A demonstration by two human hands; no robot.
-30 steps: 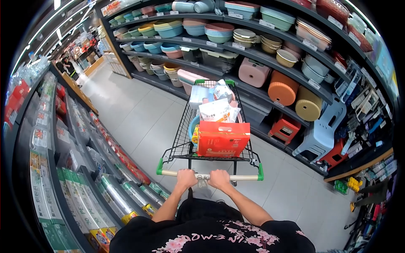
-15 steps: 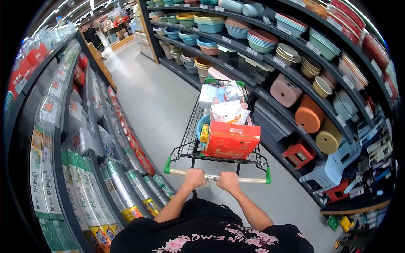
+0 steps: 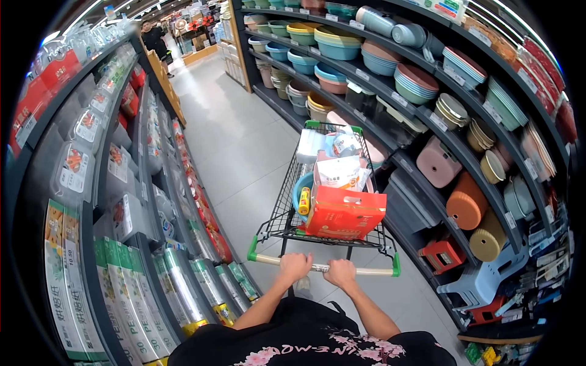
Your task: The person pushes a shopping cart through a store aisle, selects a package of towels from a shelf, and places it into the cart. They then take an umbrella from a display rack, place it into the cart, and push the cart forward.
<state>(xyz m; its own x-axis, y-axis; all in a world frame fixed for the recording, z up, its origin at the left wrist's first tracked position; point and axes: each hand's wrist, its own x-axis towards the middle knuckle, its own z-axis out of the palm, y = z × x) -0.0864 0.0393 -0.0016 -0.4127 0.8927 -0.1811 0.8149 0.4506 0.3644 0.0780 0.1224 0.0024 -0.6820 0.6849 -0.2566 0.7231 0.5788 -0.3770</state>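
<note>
My left hand (image 3: 295, 267) is closed around the pale handle bar (image 3: 372, 271) of a shopping cart, left of its middle. Just to the right, my right hand (image 3: 340, 272) grips the same bar. Green caps sit at both ends of the bar. Inside the black wire cart basket (image 3: 284, 210), a red box (image 3: 347, 213) lies nearest to me. Behind it are a white packet (image 3: 339, 173), a blue basin (image 3: 300, 190) with a yellow item (image 3: 304, 200), a white box (image 3: 311, 145) and another packet (image 3: 346, 144).
Shelves of basins (image 3: 338, 43), stools (image 3: 482, 283) and bins line the right side. On the left stand shelves with clear containers (image 3: 74, 169) and boxed rolls (image 3: 125, 293). A person in dark clothes (image 3: 154, 40) stands at the aisle's far end. Grey floor tiles (image 3: 213, 134) run between.
The view has turned left, so the shelves and aisle appear shifted to the right. The cart sits slightly further right and lower in view. Both hands keep their hold on the bar.
</note>
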